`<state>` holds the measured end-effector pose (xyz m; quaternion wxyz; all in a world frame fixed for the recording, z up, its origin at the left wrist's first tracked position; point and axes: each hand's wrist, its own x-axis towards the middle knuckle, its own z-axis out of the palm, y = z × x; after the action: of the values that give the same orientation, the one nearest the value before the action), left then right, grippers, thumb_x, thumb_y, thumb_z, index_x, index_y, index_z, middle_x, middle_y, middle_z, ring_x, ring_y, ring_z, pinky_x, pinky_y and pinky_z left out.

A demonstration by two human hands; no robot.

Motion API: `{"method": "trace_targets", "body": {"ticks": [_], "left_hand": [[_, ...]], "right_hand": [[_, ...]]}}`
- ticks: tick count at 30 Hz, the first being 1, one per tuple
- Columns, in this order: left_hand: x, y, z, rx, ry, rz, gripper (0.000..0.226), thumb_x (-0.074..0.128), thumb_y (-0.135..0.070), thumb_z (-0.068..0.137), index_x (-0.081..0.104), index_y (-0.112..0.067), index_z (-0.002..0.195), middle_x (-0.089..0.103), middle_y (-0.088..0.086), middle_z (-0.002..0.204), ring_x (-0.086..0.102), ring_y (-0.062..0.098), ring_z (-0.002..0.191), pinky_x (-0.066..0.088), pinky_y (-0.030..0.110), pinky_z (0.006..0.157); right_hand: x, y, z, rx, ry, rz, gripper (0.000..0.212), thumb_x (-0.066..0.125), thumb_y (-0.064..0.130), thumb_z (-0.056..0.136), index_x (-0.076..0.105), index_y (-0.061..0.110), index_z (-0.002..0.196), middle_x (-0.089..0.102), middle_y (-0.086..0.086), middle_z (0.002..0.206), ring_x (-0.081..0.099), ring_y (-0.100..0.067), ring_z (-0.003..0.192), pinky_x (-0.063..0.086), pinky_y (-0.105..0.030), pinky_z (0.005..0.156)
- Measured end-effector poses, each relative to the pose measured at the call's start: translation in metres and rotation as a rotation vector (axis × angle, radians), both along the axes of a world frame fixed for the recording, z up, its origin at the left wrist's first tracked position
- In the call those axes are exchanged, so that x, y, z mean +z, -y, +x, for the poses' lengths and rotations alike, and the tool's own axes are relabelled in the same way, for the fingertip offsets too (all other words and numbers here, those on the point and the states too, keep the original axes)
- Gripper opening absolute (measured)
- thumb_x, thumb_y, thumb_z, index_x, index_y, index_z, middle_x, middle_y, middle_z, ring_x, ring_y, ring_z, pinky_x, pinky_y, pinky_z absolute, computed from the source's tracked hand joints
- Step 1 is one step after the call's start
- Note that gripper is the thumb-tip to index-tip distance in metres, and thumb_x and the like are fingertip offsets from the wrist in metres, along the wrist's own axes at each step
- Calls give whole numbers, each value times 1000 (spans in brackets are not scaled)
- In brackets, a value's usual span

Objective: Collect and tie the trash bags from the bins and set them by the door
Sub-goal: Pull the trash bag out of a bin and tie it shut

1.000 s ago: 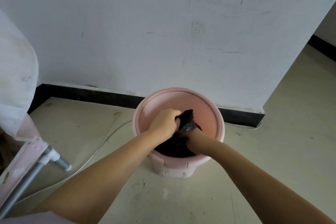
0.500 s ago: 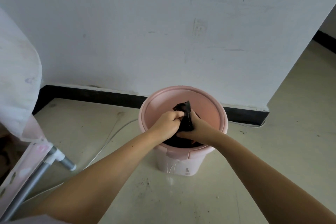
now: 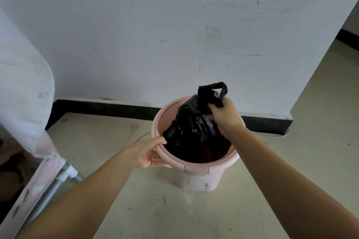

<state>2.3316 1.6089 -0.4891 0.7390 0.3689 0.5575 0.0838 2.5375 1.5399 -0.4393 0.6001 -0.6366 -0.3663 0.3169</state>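
Bare forearms reach in from the bottom edge toward a round pink plastic bin [image 3: 196, 178] standing on the pale, speckled floor [image 3: 159, 209]. At the left edge, nearer the camera, a pink padded frame on grey metal tubing [image 3: 48, 186] slants across the floor. The left hand [image 3: 149, 153] holds the bin's near-left rim, thumb curled over the lip and fingers under it. Inside the bin sits the black plastic trash bag [image 3: 194, 137], its body partly raised above the rim and its gathered neck knotted. The right hand [image 3: 226, 115] grips that neck just under the knot, fingers curled tight round it. Behind the bin, a black skirting board [image 3: 104, 105] runs along a scuffed white wall [image 3: 155, 35], with a thin white cable [image 3: 275, 135] lying at its foot.
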Motion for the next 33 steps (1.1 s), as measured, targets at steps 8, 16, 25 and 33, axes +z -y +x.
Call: {"method": "trace_targets", "body": {"ticks": [8,16,25,33], "left_hand": [[-6,-13,7,276,104,-105,49,52,4,80,38,-11,125,39,25,131,49,61,111,58,50,52],[-10,-16,32,621,278,-102,52,55,-19,92,34,-12,139,19,23,152,38,55,127,50,40,92],[-9,-4,41,701,410,-24,51,63,-26,88,43,-11,133,35,20,143,41,39,129,52,43,85],[-3,53,73,-9,148,87,47,60,-23,87,46,-10,130,53,10,120,55,25,107,47,43,89]], "right_hand": [[88,43,-6,-119,227,494,28,53,-1,83,60,22,97,62,19,89,61,15,82,50,-9,77],[109,77,11,-290,430,435,26,52,6,84,62,22,103,65,9,93,58,8,87,42,-2,78],[17,71,42,26,150,-358,17,48,0,88,61,9,86,65,-17,93,66,-24,81,59,-34,73],[-53,77,30,17,-380,-512,27,49,-1,93,53,-8,119,57,-26,123,59,-32,100,56,-39,75]]}}
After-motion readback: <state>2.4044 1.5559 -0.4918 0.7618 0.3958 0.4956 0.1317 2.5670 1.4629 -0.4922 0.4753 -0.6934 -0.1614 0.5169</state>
